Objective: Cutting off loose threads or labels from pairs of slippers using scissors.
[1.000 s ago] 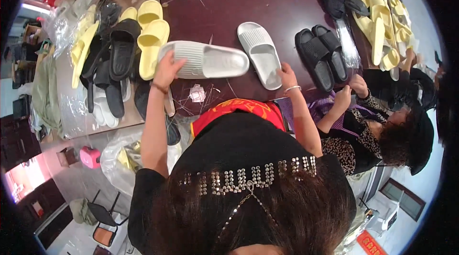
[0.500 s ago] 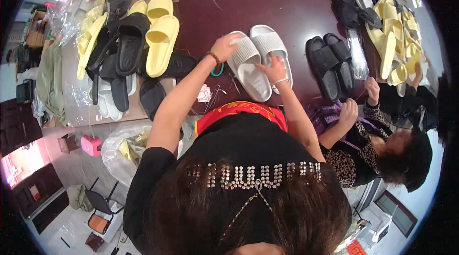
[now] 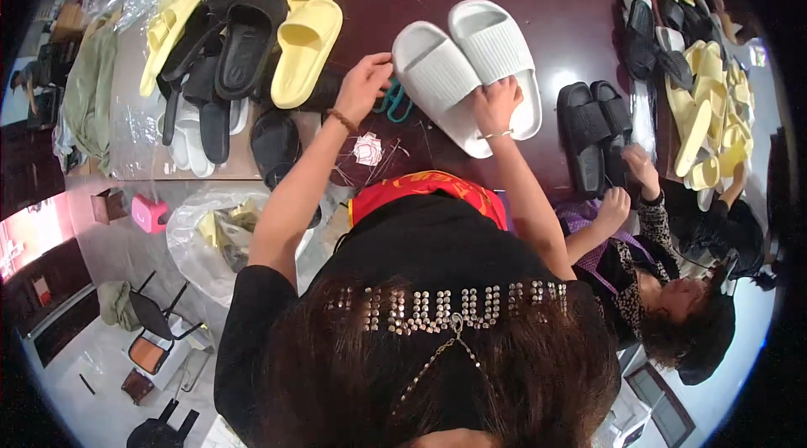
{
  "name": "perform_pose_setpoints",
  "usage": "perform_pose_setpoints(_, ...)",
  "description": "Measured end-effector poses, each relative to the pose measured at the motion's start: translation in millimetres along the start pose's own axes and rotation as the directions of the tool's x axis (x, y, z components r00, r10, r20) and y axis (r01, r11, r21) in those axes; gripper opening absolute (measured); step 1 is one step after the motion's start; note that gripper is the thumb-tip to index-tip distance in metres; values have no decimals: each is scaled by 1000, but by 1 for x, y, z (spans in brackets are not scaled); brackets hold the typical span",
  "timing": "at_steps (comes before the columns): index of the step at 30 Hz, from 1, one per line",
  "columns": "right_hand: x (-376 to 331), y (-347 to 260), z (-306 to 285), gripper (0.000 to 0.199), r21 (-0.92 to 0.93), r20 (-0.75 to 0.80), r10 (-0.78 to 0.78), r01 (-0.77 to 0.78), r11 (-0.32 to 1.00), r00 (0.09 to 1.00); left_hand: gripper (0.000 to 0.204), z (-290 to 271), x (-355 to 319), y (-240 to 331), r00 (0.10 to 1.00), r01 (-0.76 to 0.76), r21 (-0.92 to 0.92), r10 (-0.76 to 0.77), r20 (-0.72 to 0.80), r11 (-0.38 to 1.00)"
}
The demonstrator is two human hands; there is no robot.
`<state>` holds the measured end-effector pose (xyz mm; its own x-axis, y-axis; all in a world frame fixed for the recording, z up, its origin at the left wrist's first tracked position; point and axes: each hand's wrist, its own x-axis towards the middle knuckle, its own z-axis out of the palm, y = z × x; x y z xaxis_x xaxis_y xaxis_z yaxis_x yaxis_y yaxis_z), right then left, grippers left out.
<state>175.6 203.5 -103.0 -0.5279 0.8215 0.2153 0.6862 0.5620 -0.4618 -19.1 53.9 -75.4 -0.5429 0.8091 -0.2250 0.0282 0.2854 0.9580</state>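
Observation:
A pair of pale grey slide slippers lies side by side on the dark red table in front of me, the left slide [image 3: 435, 70] touching the right slide [image 3: 498, 43]. My right hand [image 3: 499, 105] has its fingers bent and closed at the inner edges of the two ribbed straps. To the left of the pair, my left hand [image 3: 366, 88] is off the slippers, fingers loosely bent and apart. Its fingertips are close to a teal loop-handled tool [image 3: 397, 102], perhaps scissors; whether they touch it I cannot tell.
Yellow slides [image 3: 307, 53] and black slides [image 3: 250, 40] are heaped at my left. A black pair [image 3: 595, 133] lies at my right, before a co-worker's hands [image 3: 618, 206]. A crumpled pink-and-white paper [image 3: 367, 150] and loose threads lie near the table edge [image 3: 588, 19].
My left hand has left the left slide's strap and moved left toward the teal tool. My right hand has moved onto the straps. The whole view has shifted slightly.

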Motion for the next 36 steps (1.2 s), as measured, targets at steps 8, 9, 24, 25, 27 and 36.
perform_pose_setpoints(8,-3,10,12,38,30,-145,195,-193,981,970,32,53,29,4,867,-442,398,497,-40,803)
perform_pose_setpoints(9,2,15,12,39,49,-70,309,-306,951,948,32,43,22,9,866,-428,419,495,-63,801)
perform_pose_setpoints(24,-3,62,21,46,-319,192,671,-601,733,716,51,-170,35,23,683,499,825,467,-562,264)
perform_pose_setpoints(25,-2,61,22,46,-302,198,649,-584,753,735,51,-179,39,20,659,541,786,431,-617,299)
perform_pose_setpoints(27,0,59,20,48,-269,205,603,-548,792,771,50,-200,54,14,679,528,727,297,-672,438)
perform_pose_setpoints(36,-2,64,17,48,-256,250,593,-538,803,766,38,-248,77,-3,735,511,606,55,-676,609)
